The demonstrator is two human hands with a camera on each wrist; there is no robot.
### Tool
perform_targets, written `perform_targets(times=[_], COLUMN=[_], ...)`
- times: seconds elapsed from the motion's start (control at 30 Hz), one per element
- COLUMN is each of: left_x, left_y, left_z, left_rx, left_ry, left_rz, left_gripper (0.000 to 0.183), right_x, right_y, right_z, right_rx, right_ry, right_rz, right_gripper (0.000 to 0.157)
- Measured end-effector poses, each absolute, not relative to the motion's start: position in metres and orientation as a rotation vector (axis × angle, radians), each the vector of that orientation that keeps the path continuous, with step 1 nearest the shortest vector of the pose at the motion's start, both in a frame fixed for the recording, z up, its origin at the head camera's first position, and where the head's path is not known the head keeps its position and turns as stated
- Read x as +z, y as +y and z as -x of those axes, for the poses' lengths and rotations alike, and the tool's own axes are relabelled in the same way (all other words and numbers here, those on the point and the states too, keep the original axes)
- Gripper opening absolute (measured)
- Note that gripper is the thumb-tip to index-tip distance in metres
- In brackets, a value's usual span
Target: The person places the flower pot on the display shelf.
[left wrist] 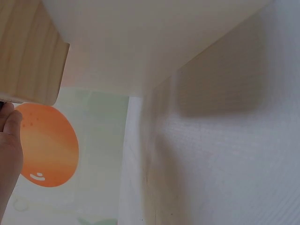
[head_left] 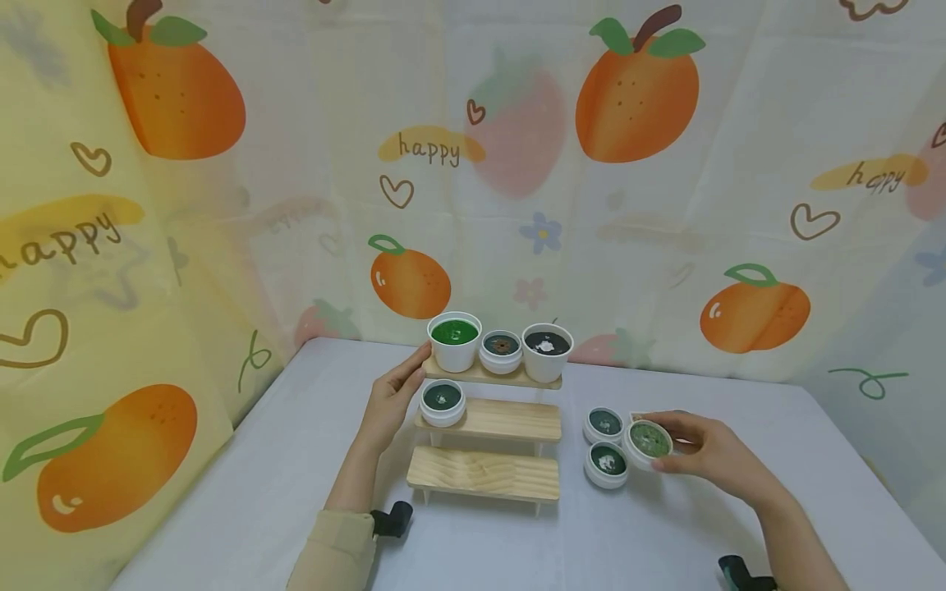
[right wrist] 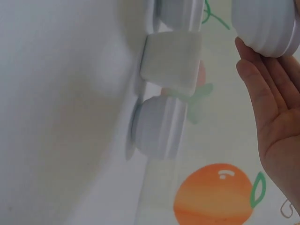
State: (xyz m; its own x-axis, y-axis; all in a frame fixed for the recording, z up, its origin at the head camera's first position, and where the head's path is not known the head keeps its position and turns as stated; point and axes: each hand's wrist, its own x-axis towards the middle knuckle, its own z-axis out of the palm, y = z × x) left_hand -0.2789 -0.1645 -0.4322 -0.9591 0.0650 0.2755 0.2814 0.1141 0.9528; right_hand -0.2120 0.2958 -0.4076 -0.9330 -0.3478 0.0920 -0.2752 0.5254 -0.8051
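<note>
My right hand [head_left: 698, 451] grips a small white round pot [head_left: 650, 441] with a mottled green top, thumb in front and fingers behind. In the right wrist view this pot [right wrist: 265, 26] hangs raised above the tabletop, over the fingertips. Just left of it stand two more round pots with dark green tops, one behind [head_left: 606, 423] and one in front [head_left: 608, 465]. My left hand [head_left: 390, 402] reaches to the left end of the top wooden shelf [head_left: 491, 373], fairly straight fingertips right at its edge, beside a white cup [head_left: 454, 349] with a bright green top.
The stepped stand also has a middle shelf [head_left: 513, 419] bearing a round pot [head_left: 443, 403] at its left, and a lower shelf [head_left: 484, 474]. On top are a small pot [head_left: 501, 351] and a dark-topped cup [head_left: 547, 361]. A square-sided white cup [right wrist: 171, 61] stands between the right-hand pots.
</note>
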Motion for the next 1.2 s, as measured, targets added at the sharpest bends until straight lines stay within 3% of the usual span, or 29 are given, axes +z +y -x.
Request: perform_targets(times=[1.2], left_x=[-0.431], left_y=[-0.163], left_z=[0.278], left_rx=[-1.956], left_ry=[-2.209], left_rz=[0.356], left_gripper=[0.043], right_x=[-0.385], right_y=[0.212], right_z=[0.228], right_rx=[-1.507], right_ry=[2.623], right_rz=[0.626], right_gripper=[0.063])
